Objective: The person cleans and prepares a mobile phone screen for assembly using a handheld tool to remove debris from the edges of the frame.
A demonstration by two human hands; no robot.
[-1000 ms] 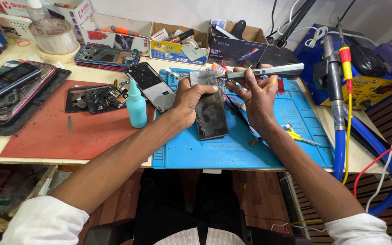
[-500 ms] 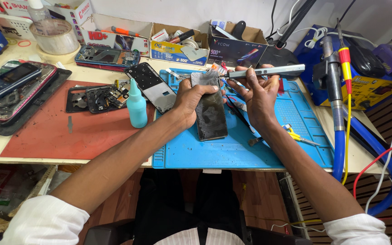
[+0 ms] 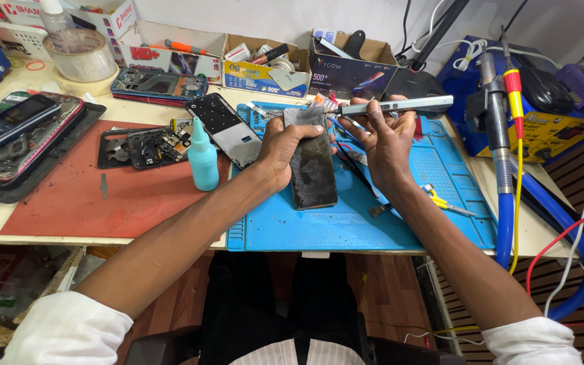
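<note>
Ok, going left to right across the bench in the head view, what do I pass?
Keypad phone → red mat → teal bottle → left hand holding the dark phone → right hand with the grey pen-shaped tool → yellow-handled tweezers → blue hose.

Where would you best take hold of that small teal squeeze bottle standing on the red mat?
Grip the teal squeeze bottle around its wider lower body, coming from the front edge of the red mat. It stands upright with a narrow tapering nozzle on top, which would probably slip. The left hand and phone parts crowd its other sides.
</note>
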